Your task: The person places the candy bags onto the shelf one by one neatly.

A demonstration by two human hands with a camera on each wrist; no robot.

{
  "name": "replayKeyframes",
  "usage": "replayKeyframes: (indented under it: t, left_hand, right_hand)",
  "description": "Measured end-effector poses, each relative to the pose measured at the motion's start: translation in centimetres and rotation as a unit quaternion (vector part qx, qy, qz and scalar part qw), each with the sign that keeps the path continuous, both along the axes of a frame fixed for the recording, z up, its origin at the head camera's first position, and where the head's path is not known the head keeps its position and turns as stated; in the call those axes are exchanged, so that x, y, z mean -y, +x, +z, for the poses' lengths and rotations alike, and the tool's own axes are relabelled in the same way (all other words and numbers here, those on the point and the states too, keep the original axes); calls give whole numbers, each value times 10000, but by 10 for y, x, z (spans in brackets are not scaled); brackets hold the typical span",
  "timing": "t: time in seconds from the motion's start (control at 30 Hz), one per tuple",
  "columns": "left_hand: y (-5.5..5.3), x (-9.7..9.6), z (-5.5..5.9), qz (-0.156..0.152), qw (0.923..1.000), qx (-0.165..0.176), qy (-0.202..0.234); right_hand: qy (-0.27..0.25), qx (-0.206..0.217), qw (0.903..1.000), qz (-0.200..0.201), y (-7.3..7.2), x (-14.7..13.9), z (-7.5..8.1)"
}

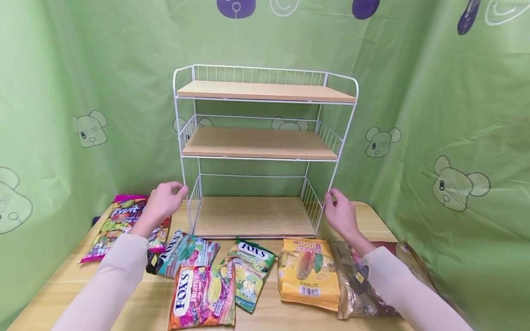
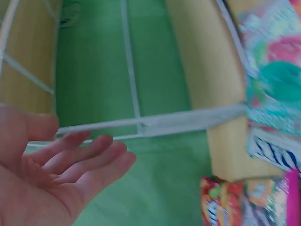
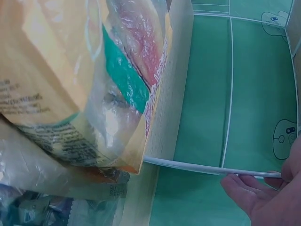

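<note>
A three-tier shelf rack [image 1: 248,225] with a white wire frame and wood boards stands upright on the table. My left hand [image 1: 165,200] is at its left front post, low down. In the left wrist view, the post passes between the thumb and index finger of my left hand [image 2: 70,174], while the other fingers are loosely extended. My right hand [image 1: 341,214] pinches the right front post at about the same height. The right wrist view shows fingertips of my right hand [image 3: 263,193] around the white post. The rack's boards hold nothing.
Candy bags lie in front: a Fox's Fruits bag [image 1: 203,296], a green Fox's bag [image 1: 252,271], a teal Fox's bag [image 1: 190,253] and a yellow Lot 100 bag [image 1: 308,276]. A Fyvfit-like bag [image 1: 120,225] is left; a brownish clear bag [image 1: 372,301] right. Green curtain [image 1: 136,69] surrounds the table.
</note>
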State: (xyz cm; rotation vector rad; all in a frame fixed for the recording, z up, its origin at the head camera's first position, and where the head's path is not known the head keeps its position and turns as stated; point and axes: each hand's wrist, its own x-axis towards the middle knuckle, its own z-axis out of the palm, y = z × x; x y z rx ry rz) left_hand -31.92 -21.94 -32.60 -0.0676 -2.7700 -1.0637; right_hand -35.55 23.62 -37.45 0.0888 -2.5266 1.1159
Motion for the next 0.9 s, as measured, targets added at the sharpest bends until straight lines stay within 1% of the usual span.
replayKeyframes:
  t: [0.1,0.17,0.23,0.3,0.37,0.47,0.57,0.67,0.83,0.9]
  left_hand:
    - [3,-3,14,89,9986,-73,510]
    - [4,-4,22,139,9960,-203,859]
    - [5,-5,28,163,9926,-244,1177]
    - [5,-6,31,143,9909,-247,1314]
    - [4,-8,32,95,9919,-126,1262]
    - [-1,-10,29,27,9937,149,1109]
    - [-7,-10,20,54,9938,436,1019]
    - [-13,-9,9,84,9932,579,1007]
    - [-17,-11,-3,83,9906,805,1105]
    - [-19,-12,-8,71,9900,833,1133]
  right_hand:
    - [-4,7,10000,12,0,-1,0]
    - [6,-12,10000,6,0,-1,-1]
    - [33,-55,10000,3,0,-1,-1]
    - [65,-103,9999,-9,1,-1,-1]
    - [93,-143,9998,-48,1,0,-1]
    - [95,-167,9998,-55,1,0,-2]
    - [95,-201,9997,-48,1,1,-2]
    - [78,-225,9997,-28,1,1,-3]
    - [61,-218,9997,-45,1,0,-4]
    - [38,-187,9998,-56,0,-1,-4]
